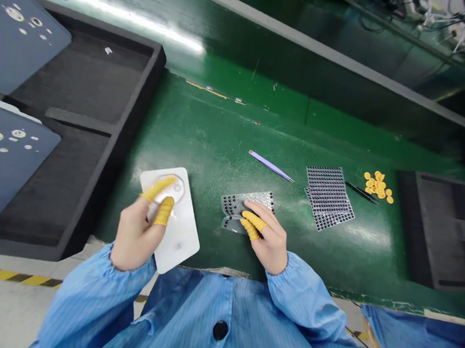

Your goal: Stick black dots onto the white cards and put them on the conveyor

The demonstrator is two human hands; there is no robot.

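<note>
A white rounded plate (pixel 179 234) lies on the green bench in front of me. My left hand (pixel 139 231), with yellow finger cots on two fingers, rests on the plate's upper part over a round ring. My right hand (pixel 265 238), also wearing yellow cots, presses its fingertips on a clear sheet of small black dots (pixel 240 204) just right of the plate. Whether a dot is pinched between those fingers cannot be seen.
A purple tweezer (pixel 270 166) lies beyond the sheet. Further right are more dot sheets (pixel 329 195), a black tweezer (pixel 362 192) and a pile of yellow finger cots (pixel 377 185). Black foam trays (pixel 79 124) stand left with blue-grey panels (pixel 4 161); another tray (pixel 441 228) stands right.
</note>
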